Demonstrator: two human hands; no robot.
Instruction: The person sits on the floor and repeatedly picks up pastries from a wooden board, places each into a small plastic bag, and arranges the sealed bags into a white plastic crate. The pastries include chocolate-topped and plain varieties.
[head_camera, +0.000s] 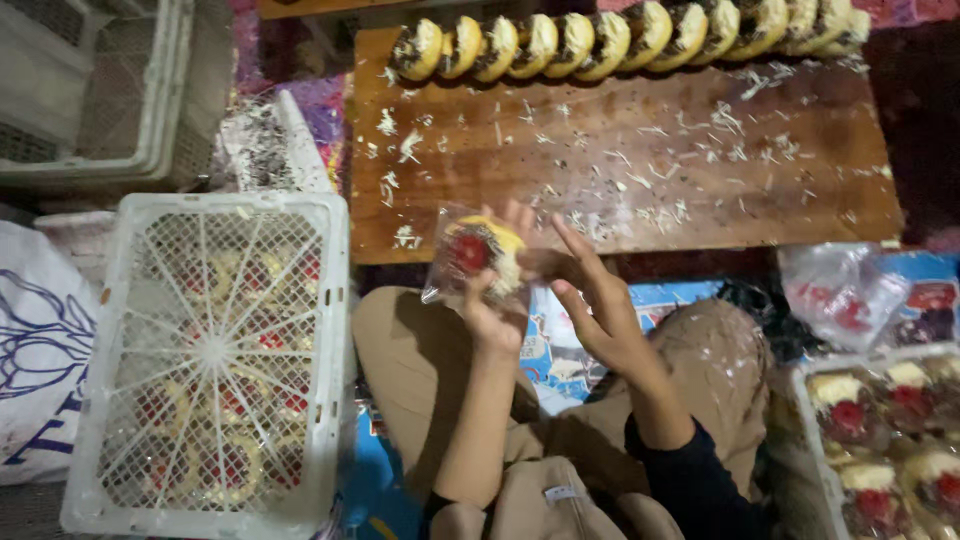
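My left hand (492, 300) holds a pastry with a red centre in a clear plastic bag (470, 255), just below the front edge of the wooden board (620, 170). My right hand (595, 300) is beside it, fingers spread and touching the bag's right side. A row of round filled pastries (620, 40) stands on edge along the board's far side, and white shreds lie scattered over the wood.
An upturned white plastic crate (215, 350) lies at the left over packed pastries. A tray of topped pastries (890, 440) sits at lower right, loose plastic bags (845, 290) above it. Grey crates (90, 90) stand at top left. My knees are below.
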